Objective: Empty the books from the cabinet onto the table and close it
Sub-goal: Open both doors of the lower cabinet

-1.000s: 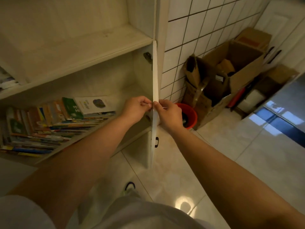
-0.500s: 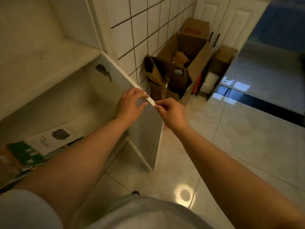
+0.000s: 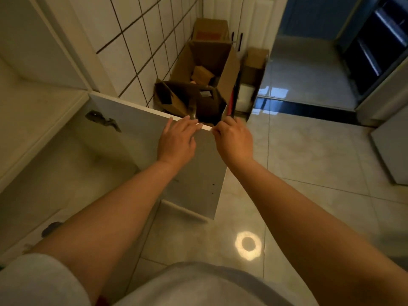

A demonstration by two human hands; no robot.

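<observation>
At the open cabinet door (image 3: 141, 138), a person's left hand (image 3: 176, 140) rests spread fingers on its top edge while the right hand (image 3: 234, 140) pinches the corner.

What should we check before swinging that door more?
1. Left hand on the door: ok, fingers lie over its top edge.
2. Right hand holding the door: ok, pinching its corner.
3. Door open wide: ok.
4. Hinge attached: ok.
5. Boxes clear of the door: cannot tell, they sit close behind it.
6. Books in sight: not ok, none in view.
</observation>
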